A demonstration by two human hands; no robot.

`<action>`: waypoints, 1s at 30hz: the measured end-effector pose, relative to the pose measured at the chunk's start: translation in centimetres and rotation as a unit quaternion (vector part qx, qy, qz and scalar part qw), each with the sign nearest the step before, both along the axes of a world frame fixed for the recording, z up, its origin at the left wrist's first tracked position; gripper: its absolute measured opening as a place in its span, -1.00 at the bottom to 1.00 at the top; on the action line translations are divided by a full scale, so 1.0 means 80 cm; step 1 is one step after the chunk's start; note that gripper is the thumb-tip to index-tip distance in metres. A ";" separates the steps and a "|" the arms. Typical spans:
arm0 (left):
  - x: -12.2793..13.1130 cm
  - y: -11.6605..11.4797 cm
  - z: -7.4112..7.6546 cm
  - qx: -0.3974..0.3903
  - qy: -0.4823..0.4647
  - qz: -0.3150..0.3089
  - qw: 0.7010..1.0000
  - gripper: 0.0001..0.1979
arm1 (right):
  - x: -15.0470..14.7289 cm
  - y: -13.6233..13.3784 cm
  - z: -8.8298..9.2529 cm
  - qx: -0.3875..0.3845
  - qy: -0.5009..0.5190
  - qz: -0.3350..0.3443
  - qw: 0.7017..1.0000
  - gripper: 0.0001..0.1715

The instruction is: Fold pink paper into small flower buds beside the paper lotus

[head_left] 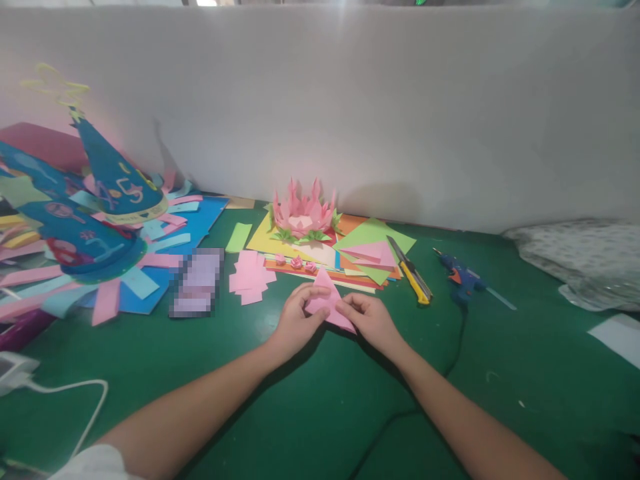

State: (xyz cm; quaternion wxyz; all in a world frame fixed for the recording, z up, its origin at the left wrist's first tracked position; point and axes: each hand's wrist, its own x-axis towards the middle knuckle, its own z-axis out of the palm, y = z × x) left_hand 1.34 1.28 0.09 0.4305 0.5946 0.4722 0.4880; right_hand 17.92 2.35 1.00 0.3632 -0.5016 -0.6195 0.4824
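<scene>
A pink folded paper (pixel 334 308), triangular in outline, is held between both hands low over the green table. My left hand (pixel 301 319) grips its left side, fingers curled over the upper part and thumb on its face. On the right edge, my right hand (pixel 373 321) pinches the same paper between thumb and fingers. Just beyond it sit small pink paper roses (pixel 297 263) on stacked coloured sheets. A pink paper flower with green leaves (pixel 304 217) stands behind them. Cut pink pieces (pixel 249 277) lie left of my left hand.
Blue cone hats (pixel 119 175) with paper strips fill the left side. A blurred rectangle (pixel 197 283) lies nearer. On the right are a yellow cutter (pixel 414 279) and a blue glue gun (pixel 461 275), its cord running toward the front. A white charger (pixel 15 371) is at lower left.
</scene>
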 end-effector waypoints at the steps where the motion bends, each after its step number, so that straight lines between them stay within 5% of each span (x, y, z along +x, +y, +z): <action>1: 0.000 0.000 0.000 0.003 0.001 0.000 1.000 -0.75 | 0.000 0.000 0.000 0.002 -0.001 0.000 1.000 -0.65; 19: -0.006 0.010 -0.005 -0.094 -0.162 0.112 0.976 -0.69 | 0.006 -0.003 0.002 -0.044 -0.022 0.129 0.990 -0.68; 24: -0.008 0.010 0.000 -0.122 -0.164 0.068 0.977 -0.70 | 0.009 -0.003 0.000 -0.047 0.010 0.137 0.989 -0.61; 30: -0.004 0.005 0.010 -0.112 -0.086 -0.069 0.988 -0.87 | 0.008 0.000 -0.004 0.008 0.010 0.090 0.996 -0.60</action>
